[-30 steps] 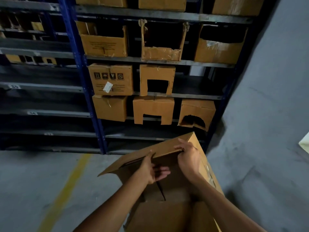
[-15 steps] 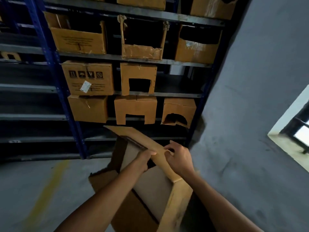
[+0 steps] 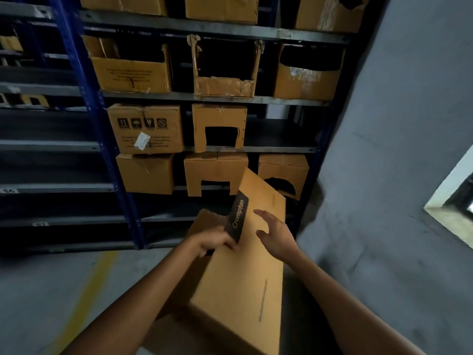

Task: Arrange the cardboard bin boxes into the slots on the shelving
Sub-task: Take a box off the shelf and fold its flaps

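Two bare hands and forearms of one person showed from above, in dim light. The left hand (image 3: 217, 242) wore nothing. Back from its fingers (image 3: 230, 246), the wrist and the left forearm (image 3: 143, 298) ran uncovered as far as the bottom edge of the view. The right hand (image 3: 276, 237) was bare as well. Behind its fingers (image 3: 264, 216), the wrist and the right forearm (image 3: 345, 298) ran uncovered to the lower right corner. Both forearms were slim and smooth in outline, and broadened with distance from the fingers. The nails were too dim and blurred to make out.
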